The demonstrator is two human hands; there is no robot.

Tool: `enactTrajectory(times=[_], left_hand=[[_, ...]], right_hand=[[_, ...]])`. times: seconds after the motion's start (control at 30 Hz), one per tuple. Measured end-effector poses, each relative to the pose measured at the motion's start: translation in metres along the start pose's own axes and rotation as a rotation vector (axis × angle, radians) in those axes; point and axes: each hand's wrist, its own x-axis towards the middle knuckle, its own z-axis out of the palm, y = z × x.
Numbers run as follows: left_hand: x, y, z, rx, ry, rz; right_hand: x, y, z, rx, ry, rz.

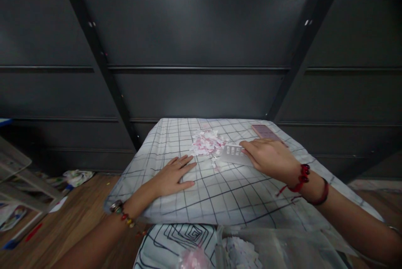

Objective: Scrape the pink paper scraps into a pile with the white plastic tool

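Note:
A loose pile of white and pink paper scraps (207, 141) lies on the checked tablecloth (220, 193). My right hand (271, 156) grips a flat, whitish scraper-like tool (234, 156) with a row of slots; its exact kind is unclear. The tool's left end sits beside the pile, near a few stray scraps (215, 163). Just below the pile on the left, my left hand (176, 174) rests flat on the cloth, fingers spread and holding nothing. Behind my right hand lies a pink, phone-like slab (266, 131), partly covered by that hand.
At the near table edge stands a clear plastic bin (279, 244) with paper scraps (240, 252) inside. Left of it, a pink bundle (194, 258) lies on a patterned surface (171, 241). A dark panelled wall (201, 93) closes off the far side. A metal frame (23, 193) stands left.

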Motion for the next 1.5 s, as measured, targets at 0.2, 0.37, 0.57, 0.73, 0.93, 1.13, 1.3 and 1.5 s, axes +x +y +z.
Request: enactTrajectory(times=[0.2, 0.37, 0.57, 0.73, 0.93, 1.13, 1.3, 1.5], left_hand=[[0.0, -0.001, 0.002, -0.01, 0.02, 0.011], [0.0, 0.0, 0.001, -0.001, 0.016, 0.01], [0.001, 0.002, -0.002, 0.004, -0.012, -0.005], [0.001, 0.002, -0.002, -0.013, -0.004, -0.001], [0.001, 0.002, -0.002, -0.026, 0.0, -0.001], [0.001, 0.001, -0.001, -0.039, 0.011, 0.002], [0.0, 0.001, -0.002, -0.028, 0.002, -0.005], [0.0, 0.001, 0.0, -0.018, 0.009, 0.0]], right_hand=[[0.002, -0.002, 0.003, 0.043, 0.055, -0.065], [0.007, -0.003, 0.001, 0.073, 0.067, -0.131], [0.014, -0.001, -0.002, 0.034, 0.0, -0.08], [0.012, 0.003, -0.004, -0.001, 0.013, -0.06], [0.012, 0.006, -0.002, -0.026, -0.025, -0.05], [0.009, 0.018, 0.003, -0.119, 0.012, 0.019], [0.007, 0.019, 0.002, -0.089, 0.059, 0.032], [0.007, 0.008, 0.002, -0.007, 0.052, 0.005]])
